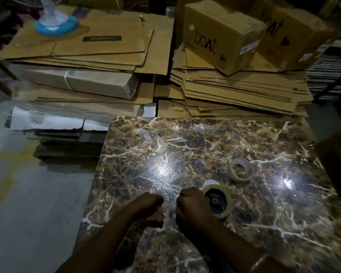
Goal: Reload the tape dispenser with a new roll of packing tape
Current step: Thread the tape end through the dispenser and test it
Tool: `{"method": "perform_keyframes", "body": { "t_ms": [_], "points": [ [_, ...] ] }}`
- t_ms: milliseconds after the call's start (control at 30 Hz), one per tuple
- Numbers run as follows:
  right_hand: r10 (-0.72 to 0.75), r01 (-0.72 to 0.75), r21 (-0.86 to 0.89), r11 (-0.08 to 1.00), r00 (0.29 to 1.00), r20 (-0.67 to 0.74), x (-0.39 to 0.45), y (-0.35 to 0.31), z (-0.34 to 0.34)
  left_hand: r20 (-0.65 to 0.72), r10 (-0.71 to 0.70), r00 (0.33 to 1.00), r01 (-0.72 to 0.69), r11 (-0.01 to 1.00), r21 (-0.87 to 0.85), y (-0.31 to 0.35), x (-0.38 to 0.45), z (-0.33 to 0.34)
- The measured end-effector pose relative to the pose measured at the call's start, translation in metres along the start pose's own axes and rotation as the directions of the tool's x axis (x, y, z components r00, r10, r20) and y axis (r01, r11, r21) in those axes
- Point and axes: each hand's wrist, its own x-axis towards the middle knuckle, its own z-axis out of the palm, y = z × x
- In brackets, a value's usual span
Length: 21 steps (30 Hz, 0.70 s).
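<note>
**Both hands at the tape dispenser on the marble counter**

My right hand (193,207) lies against the left side of the tape dispenser (217,200), its fingers (185,194) curled tight; the dispenser's frame is hidden beneath the hand, so I take the hand to be gripping it, though the contact itself is out of sight. A pale roll of packing tape (225,208) sits around the dispenser's dark hub, facing up, near the front middle of the brown veined counter (185,138). My left hand (151,208) is just beside the right, knuckles up, fingers curled inward. Between the two hands a glossy, crinkled clear strip (168,194) catches the light; whether the left fingers pinch its end I cannot tell. A second tape roll (240,171) lies flat on the counter, behind and to the right of the dispenser, apart from it. Beyond the counter are stacks of flattened cardboard (87,54), and on the right-hand stack two cartons marked "boat" (220,36).
</note>
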Motion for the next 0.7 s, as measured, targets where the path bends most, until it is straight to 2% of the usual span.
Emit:
{"method": "perform_keyframes", "body": {
  "t_ms": [67,300,500,700],
  "points": [
    [0.004,-0.004,-0.022,1.0,1.0,-0.005,-0.001,-0.002,-0.002,0.088,-0.099,0.991,0.108,0.988,-0.112,-0.002,0.006,0.008],
    [-0.009,0.008,-0.024,1.0,1.0,-0.028,0.002,-0.004,0.001,0.213,-0.222,0.952,0.243,0.967,-0.08,0.006,0.017,0.015],
    [-0.021,0.019,-0.038,0.999,0.999,-0.038,0.0,-0.002,0.003,0.152,-0.286,0.946,0.288,0.958,0.007,0.007,0.02,0.019],
    [-0.049,0.052,0.031,0.998,0.993,-0.106,-0.006,0.003,0.008,0.069,-0.352,0.933,0.322,0.907,0.271,0.026,0.021,0.012]
  ]
}}
